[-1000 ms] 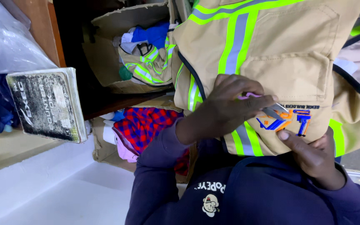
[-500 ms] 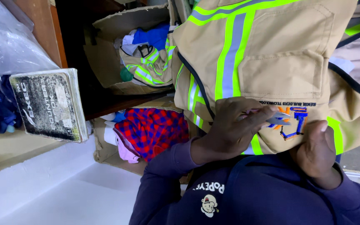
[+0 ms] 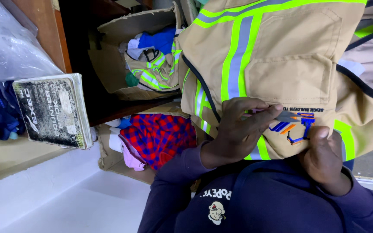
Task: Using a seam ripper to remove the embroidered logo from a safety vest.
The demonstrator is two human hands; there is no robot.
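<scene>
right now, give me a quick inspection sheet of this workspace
surface: pale floor or ledge at lower left, bare where it shows
job's things: tan work jacket with yellow-green and grey reflective stripes, embroidered blue and orange emblem near its hem; small slim tool laid against the emblem
clutter: worn notebook; cardboard box of mixed clothes; red and blue checked cloth; clear plastic bag
hands: left hand pinches the tool on the jacket; right hand presses the cloth beside the emblem
cables: nothing seen
surroundings: dark wooden shelving
</scene>
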